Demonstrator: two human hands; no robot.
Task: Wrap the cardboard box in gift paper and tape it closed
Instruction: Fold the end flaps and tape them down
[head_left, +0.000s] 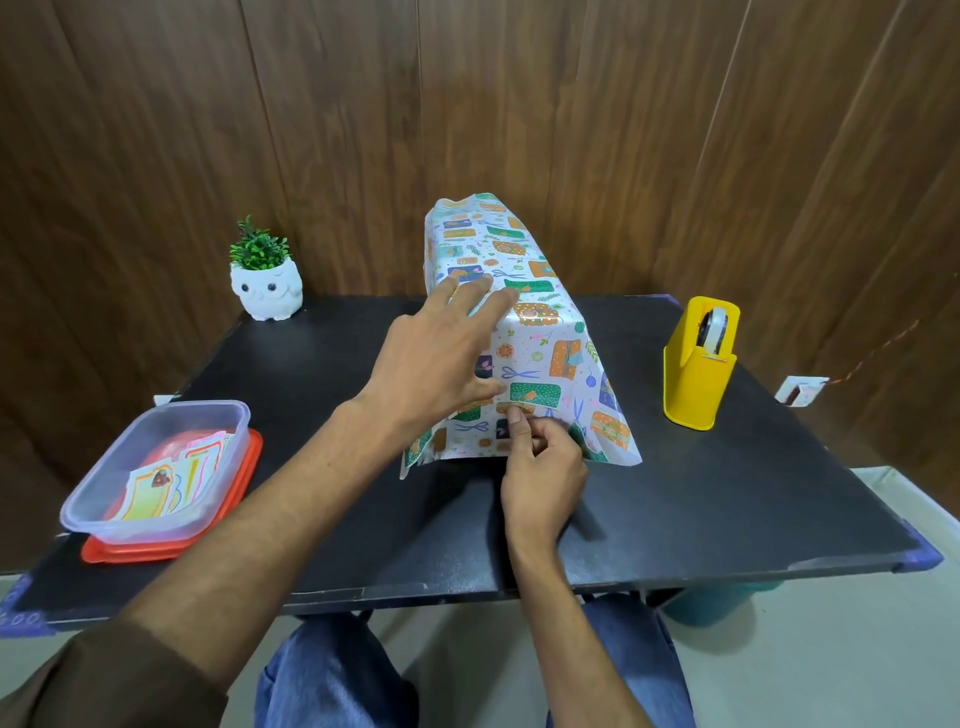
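A long box covered in white gift paper (540, 332) with colourful gift and scissors prints lies on the black table (727, 509), running away from me. No cardboard shows. My left hand (436, 358) rests flat on the top left of the wrapped box, fingers spread. My right hand (540, 467) is at the near end, thumb and fingertip pressing on the paper near the top edge; whether a strip of tape lies under them I cannot tell. Loose paper flares out at the near bottom corners.
A yellow tape dispenser (698, 364) stands to the right of the box. A clear plastic tub (156, 467) with paper labels sits on a red lid (171, 545) at the left front. A white owl pot (266, 288) with a green plant is at the back left.
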